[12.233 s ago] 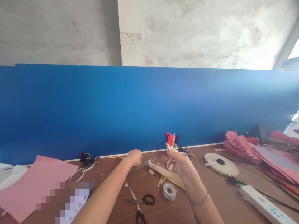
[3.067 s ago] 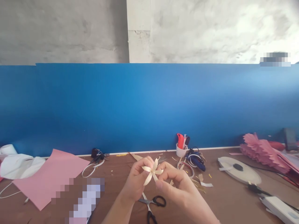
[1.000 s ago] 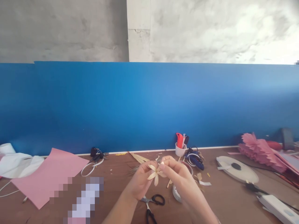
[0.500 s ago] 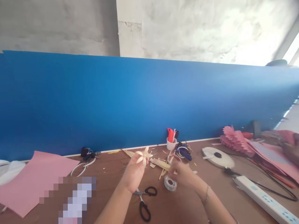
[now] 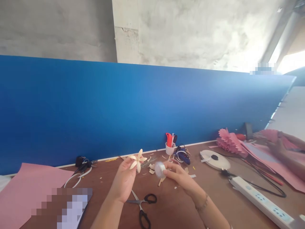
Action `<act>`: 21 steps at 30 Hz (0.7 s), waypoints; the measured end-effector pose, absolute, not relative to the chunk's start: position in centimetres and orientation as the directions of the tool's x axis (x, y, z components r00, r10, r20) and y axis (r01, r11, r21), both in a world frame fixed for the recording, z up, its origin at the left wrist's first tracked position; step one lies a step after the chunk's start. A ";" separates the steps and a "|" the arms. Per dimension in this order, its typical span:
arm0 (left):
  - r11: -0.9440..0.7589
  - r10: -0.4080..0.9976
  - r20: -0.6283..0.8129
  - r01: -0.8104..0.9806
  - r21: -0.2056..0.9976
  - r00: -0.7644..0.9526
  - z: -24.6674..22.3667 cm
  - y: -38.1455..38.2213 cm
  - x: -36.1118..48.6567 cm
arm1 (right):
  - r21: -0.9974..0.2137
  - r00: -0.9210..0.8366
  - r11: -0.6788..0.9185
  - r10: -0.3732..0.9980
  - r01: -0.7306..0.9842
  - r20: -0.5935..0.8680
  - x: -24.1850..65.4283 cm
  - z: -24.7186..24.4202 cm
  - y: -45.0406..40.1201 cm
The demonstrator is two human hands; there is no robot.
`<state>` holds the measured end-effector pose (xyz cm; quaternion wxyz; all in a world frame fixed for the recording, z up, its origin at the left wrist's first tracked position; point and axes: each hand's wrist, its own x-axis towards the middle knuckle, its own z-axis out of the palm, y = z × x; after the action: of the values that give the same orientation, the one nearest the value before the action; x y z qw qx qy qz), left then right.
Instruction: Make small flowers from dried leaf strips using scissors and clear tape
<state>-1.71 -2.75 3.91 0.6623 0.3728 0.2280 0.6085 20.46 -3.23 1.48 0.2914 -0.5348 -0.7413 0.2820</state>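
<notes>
My left hand (image 5: 122, 183) is closed on a cream-coloured flower (image 5: 137, 161) with narrow spread petals, held above the table. My right hand (image 5: 179, 175), a bracelet at its wrist, pinches a small roll of clear tape (image 5: 159, 170) just to the right of the flower. The roll is slightly blurred. Below and between my forearms lie opened scissors (image 5: 140, 203) with black handles. Pale scraps and strips (image 5: 152, 168) are scattered on the table behind the hands.
A white cup (image 5: 170, 149) of pens stands by the blue partition (image 5: 133, 105). Pink paper (image 5: 35, 194) and a phone lie left. To the right are a white reel (image 5: 215, 160), a power strip (image 5: 262, 200), pink crepe paper (image 5: 230, 143) and another person's hands (image 5: 280, 148).
My right hand has lifted the tape roll off the table and brought it left, near the flower. My left hand still holds the flower. The view has shifted slightly right.
</notes>
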 end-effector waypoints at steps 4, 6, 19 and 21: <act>0.008 0.964 0.162 -0.633 0.774 0.210 4.3 -3.0 -1.9 | -0.947 -0.319 0.322 0.896 -0.016 0.310 18.7 4.5 -3.4; 0.041 0.953 0.156 -0.620 0.783 0.259 4.6 -3.3 -1.8 | -0.924 -0.286 0.382 0.885 -0.009 0.368 17.7 5.3 -3.7; 0.234 0.910 0.071 -0.649 0.723 0.408 4.4 -3.6 -1.3 | -0.647 -0.240 0.612 0.784 0.455 0.573 16.1 6.5 -5.4; 0.230 0.912 0.064 -0.633 0.739 0.406 4.3 -3.6 -1.2 | -0.697 -0.223 0.590 0.805 0.408 0.550 16.0 6.5 -5.4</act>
<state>-1.23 -3.56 4.29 0.7594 0.3556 0.1957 0.5085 16.02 -5.37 6.46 0.4760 -0.4023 -0.7538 0.2081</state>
